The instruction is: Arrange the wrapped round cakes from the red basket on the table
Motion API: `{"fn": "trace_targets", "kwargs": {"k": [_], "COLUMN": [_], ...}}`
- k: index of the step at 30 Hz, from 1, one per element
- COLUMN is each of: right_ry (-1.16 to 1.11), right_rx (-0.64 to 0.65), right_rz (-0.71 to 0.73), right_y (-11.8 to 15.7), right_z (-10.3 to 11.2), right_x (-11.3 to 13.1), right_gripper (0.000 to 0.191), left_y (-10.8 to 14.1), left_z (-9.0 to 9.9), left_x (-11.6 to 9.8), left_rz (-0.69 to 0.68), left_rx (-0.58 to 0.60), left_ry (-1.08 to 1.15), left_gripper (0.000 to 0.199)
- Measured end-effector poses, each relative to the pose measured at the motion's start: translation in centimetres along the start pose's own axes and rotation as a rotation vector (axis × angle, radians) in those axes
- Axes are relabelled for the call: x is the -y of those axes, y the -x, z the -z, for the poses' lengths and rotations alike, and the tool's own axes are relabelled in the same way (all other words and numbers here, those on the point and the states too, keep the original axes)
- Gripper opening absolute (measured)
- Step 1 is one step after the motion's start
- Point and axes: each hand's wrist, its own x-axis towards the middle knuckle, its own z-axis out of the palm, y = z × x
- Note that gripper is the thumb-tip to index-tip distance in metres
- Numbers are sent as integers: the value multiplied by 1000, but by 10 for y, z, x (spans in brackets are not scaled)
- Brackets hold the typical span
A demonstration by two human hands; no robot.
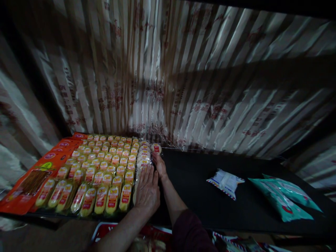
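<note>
Evidently, the fingers of the left hand [148, 190] lie extended and nearly together, flat over the round cakes [144, 154] rowed on the shelf [189, 199], gripping nothing visible; those of the right hand [159, 166] rest along the row's outer side, and whether they pinch anything I cannot tell. Pressing too hard could crush the round cakes or shove the oval cakes [100, 199] beside them askew; front ones, near the edge, might fall. The white bag [225, 182], well apart, seems safe.
</note>
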Motion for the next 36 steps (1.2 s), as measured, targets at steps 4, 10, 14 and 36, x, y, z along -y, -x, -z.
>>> {"fn": "trace_targets", "kwargs": {"k": [4, 10, 14, 36], "right_ry": [40, 165, 182, -60], "right_rx": [30, 51, 60, -130], "right_rz": [27, 109, 147, 82], "right_y": [-2, 0, 1, 54], "right_z": [-2, -3, -4, 16], "right_x": [-3, -5, -4, 24], "right_gripper": [49, 50, 46, 50], "left_y": [-10, -14, -13, 3], "left_z": [0, -5, -8, 18], "left_x": [5, 12, 13, -11], "left_rz": [21, 56, 61, -45], "left_rx": [65, 135, 114, 18], "left_ry": [-3, -6, -10, 80], "left_gripper": [57, 55, 57, 57]}}
